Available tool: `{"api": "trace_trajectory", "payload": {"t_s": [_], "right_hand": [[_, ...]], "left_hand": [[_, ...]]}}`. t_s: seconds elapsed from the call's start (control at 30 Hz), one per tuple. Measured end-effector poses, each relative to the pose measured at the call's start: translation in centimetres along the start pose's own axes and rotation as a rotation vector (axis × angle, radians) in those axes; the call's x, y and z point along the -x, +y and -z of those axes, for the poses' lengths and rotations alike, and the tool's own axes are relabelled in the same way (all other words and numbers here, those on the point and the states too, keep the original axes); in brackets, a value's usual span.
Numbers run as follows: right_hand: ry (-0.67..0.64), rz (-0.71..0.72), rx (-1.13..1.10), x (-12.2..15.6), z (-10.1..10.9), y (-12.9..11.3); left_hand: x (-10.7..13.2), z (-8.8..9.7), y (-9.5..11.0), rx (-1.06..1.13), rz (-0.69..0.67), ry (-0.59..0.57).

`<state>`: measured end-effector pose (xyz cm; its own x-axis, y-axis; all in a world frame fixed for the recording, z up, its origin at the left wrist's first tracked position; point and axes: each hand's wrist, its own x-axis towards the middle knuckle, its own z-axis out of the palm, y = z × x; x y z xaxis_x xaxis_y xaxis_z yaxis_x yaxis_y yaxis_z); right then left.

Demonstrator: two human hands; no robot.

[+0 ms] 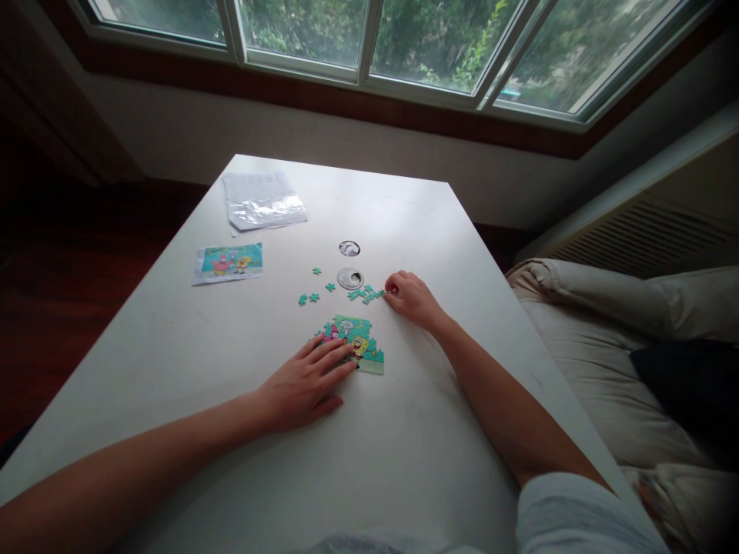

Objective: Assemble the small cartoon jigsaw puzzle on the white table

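A partly joined jigsaw puzzle [352, 327] with cartoon figures on a teal ground lies flat on the white table. My left hand [309, 377] rests on its left part, fingers stretched out and covering some of the picture. Beyond the puzzle, my right hand [411, 298] is curled with thumb and fingertips pinched at a small teal puzzle piece [382, 293], at the right end of a cluster of loose pieces [363, 293]. A few more loose pieces [314, 297] lie to the left of that cluster.
A printed picture sheet [229, 263] showing similar figures lies at the left. Behind it is a clear plastic bag with papers [262, 201]. Two round fittings, one a hole [349, 248] and one a disc [349, 278], are in the table [173, 331]. A beige sofa [583, 331] stands at the right.
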<state>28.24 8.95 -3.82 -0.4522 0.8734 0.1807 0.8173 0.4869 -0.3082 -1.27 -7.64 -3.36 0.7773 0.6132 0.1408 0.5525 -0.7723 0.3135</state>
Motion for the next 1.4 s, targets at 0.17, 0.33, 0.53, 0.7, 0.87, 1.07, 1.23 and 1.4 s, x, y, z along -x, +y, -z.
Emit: {"api": "trace_trajectory", "payload": {"t_s": [0.17,0.33,0.53,0.7,0.87,1.07,1.23,1.4], "right_hand": [[0.072,0.01,-0.222,0.1,0.2,-1.0],[0.054,0.054,-0.472,-0.2,0.7,-4.2],[-0.108,0.23,-0.564,-1.0,-0.1,-8.2],[-0.223,0.306,-0.526,-2.2,-1.5,-9.1],[-0.263,0.312,-0.496,-2.8,-2.3,-9.3],[-0.32,0.357,-0.448,-3.1,-2.2,-9.5],[-0.297,0.399,-0.456,-3.3,-2.6,-9.6],[-0.29,0.435,-0.443,-3.0,-2.8,-9.5]], "left_hand": [[0.0,0.0,-0.1,0.006,-0.002,0.02],[0.1,-0.1,-0.1,0.008,-0.008,0.034],[0.1,-0.2,-0.1,-0.004,-0.003,0.018],[0.1,-0.1,-0.2,-0.003,-0.005,0.015],[0.1,-0.1,-0.4,0.004,-0.011,0.023],[0.1,-0.2,-0.3,0.003,-0.011,0.01],[0.1,-0.2,-0.4,-0.002,-0.011,0.007],[0.2,-0.4,-0.5,-0.004,-0.017,0.021]]}}
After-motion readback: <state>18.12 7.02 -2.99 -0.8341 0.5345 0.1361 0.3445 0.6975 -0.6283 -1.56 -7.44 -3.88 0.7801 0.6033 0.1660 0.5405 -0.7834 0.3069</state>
